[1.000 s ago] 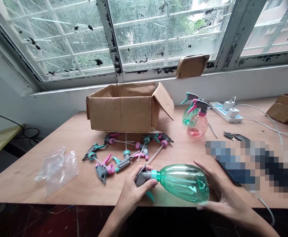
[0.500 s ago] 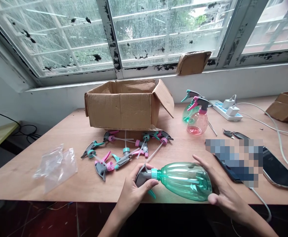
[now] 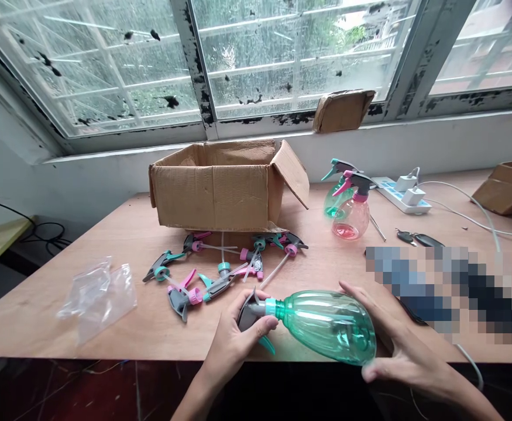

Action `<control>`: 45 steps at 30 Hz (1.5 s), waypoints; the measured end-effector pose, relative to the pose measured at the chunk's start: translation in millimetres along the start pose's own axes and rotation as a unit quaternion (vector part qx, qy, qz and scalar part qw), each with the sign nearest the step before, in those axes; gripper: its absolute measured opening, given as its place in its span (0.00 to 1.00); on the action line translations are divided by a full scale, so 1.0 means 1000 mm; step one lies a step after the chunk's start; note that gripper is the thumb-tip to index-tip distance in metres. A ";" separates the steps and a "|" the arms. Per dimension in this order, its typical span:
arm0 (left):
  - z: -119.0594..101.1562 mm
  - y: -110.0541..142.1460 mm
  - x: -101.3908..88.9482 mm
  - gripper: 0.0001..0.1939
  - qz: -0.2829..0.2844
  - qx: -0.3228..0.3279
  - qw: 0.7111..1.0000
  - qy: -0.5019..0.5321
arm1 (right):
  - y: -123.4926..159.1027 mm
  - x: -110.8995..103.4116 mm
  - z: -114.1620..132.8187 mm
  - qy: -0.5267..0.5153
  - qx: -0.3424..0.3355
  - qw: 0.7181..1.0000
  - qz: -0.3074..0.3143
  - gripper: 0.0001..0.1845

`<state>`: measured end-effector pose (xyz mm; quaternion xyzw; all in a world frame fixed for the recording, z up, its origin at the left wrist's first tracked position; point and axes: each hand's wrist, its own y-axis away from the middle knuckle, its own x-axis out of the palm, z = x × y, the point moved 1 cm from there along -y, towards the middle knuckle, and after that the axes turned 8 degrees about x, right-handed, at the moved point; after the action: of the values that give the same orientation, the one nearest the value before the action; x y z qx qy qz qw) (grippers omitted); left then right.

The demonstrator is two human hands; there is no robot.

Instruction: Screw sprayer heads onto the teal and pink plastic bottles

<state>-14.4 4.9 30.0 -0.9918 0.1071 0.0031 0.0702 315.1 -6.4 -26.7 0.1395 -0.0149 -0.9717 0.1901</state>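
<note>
A clear green spray bottle (image 3: 326, 326) lies on its side near the front edge of the wooden table (image 3: 62, 257). Its grey and teal trigger head (image 3: 252, 318) points left. My left hand (image 3: 233, 345) is wrapped round that trigger head at the bottle's neck. My right hand (image 3: 396, 351) cups the bottle's round base, with the fingers curled along its far side and the thumb under its end.
Several loose trigger heads (image 3: 220, 266) in pink, teal and grey lie behind the bottle. An open cardboard box (image 3: 220, 187) stands farther back. Two finished spray bottles (image 3: 347, 204), a power strip (image 3: 402, 196) with cables, keys (image 3: 418, 238) and a plastic bag (image 3: 98, 298) also lie on the table.
My right hand has slid a little down and round the bottle's base, and the bottle has tipped slightly. My left hand stays on the trigger head.
</note>
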 end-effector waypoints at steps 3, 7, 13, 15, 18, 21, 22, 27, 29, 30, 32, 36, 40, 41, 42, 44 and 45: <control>-0.001 0.000 0.001 0.23 -0.010 -0.010 1.000 0.015 | 0.001 0.001 0.000 -0.010 0.000 1.000 -0.007 0.55; -0.005 -0.002 0.003 0.25 -0.027 -0.037 0.999 0.011 | 0.000 0.004 0.008 -0.044 -0.023 0.999 0.009 0.46; -0.001 -0.002 0.001 0.24 -0.019 -0.040 0.999 0.018 | -0.005 0.002 0.013 -0.056 -0.014 0.998 0.013 0.46; 0.001 -0.001 0.001 0.22 -0.014 -0.027 0.999 0.012 | -0.007 0.000 0.015 -0.050 -0.026 0.998 0.002 0.46; 0.001 0.000 0.002 0.21 -0.003 -0.012 1.000 -0.004 | -0.010 0.000 0.017 -0.028 -0.052 0.998 -0.018 0.45; -0.003 0.004 0.006 0.19 0.001 -0.017 1.000 -0.010 | -0.009 0.002 0.016 -0.021 -0.068 0.996 -0.049 0.43; -0.004 0.004 0.007 0.18 0.001 -0.019 1.000 -0.014 | -0.008 0.003 0.016 -0.023 -0.073 0.995 -0.061 0.43; -0.010 0.006 0.012 0.16 -0.012 -0.019 0.999 -0.026 | -0.006 0.005 0.016 0.024 -0.098 0.989 -0.108 0.31; -0.010 0.005 0.011 0.15 -0.020 -0.015 0.999 -0.027 | -0.006 0.003 0.018 0.052 -0.107 0.986 -0.114 0.28; -0.010 0.004 0.011 0.15 -0.024 -0.013 0.999 -0.028 | -0.005 0.002 0.018 0.059 -0.104 0.987 -0.109 0.27; -0.008 0.003 0.009 0.16 -0.032 -0.012 0.999 -0.029 | -0.005 0.000 0.018 0.064 -0.086 0.990 -0.097 0.27; -0.002 0.003 0.004 0.19 -0.018 -0.008 0.999 -0.028 | -0.001 -0.002 0.008 0.047 -0.025 0.995 -0.079 0.28; 0.003 0.004 0.000 0.22 0.016 -0.004 1.000 -0.026 | 0.002 -0.001 -0.005 0.019 0.016 0.993 -0.115 0.31; 0.004 0.004 -0.001 0.23 0.014 -0.007 1.000 -0.026 | 0.003 0.000 -0.005 0.020 0.014 0.991 -0.131 0.32; 0.004 0.004 -0.002 0.23 0.012 -0.008 1.000 -0.024 | 0.002 0.001 -0.005 0.024 0.008 0.990 -0.138 0.33; 0.002 0.004 -0.002 0.23 0.012 -0.005 1.000 -0.017 | 0.000 0.002 0.001 0.035 -0.009 0.992 -0.123 0.31; 0.001 0.004 -0.002 0.22 0.012 -0.002 1.000 -0.011 | -0.001 0.003 0.005 0.033 -0.021 0.993 -0.112 0.29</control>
<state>-16.8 2.0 28.5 -0.9905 0.1179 0.0154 0.0689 310.2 -6.4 -22.9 0.1688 0.0275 -0.9817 0.0838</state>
